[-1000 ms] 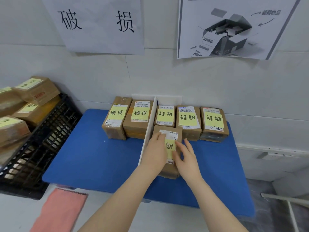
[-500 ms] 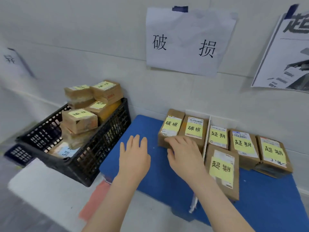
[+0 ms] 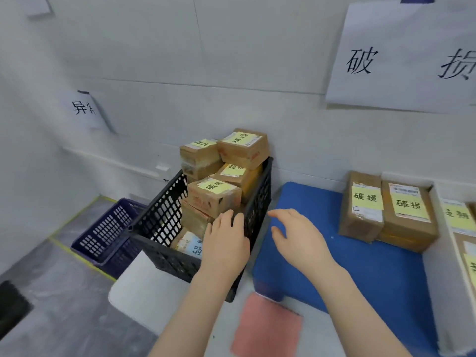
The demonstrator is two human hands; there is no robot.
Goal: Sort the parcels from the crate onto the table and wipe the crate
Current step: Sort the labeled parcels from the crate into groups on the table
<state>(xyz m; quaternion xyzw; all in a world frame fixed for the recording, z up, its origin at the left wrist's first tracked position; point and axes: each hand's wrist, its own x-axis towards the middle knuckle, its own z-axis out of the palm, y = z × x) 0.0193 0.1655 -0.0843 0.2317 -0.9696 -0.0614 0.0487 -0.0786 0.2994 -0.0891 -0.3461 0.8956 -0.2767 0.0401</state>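
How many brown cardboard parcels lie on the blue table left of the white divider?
2: the left brown cardboard parcel nearer the black plastic crate, the right brown cardboard parcel against the white divider.

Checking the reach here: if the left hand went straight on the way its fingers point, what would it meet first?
Probably the front parcel in the black crate: the left hand points at that box's lower edge. Depth is unclear; the fingers may already touch it.

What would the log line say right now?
left hand: open, at parcels in crate | right hand: open, above blue mat | pink cloth: lying unused
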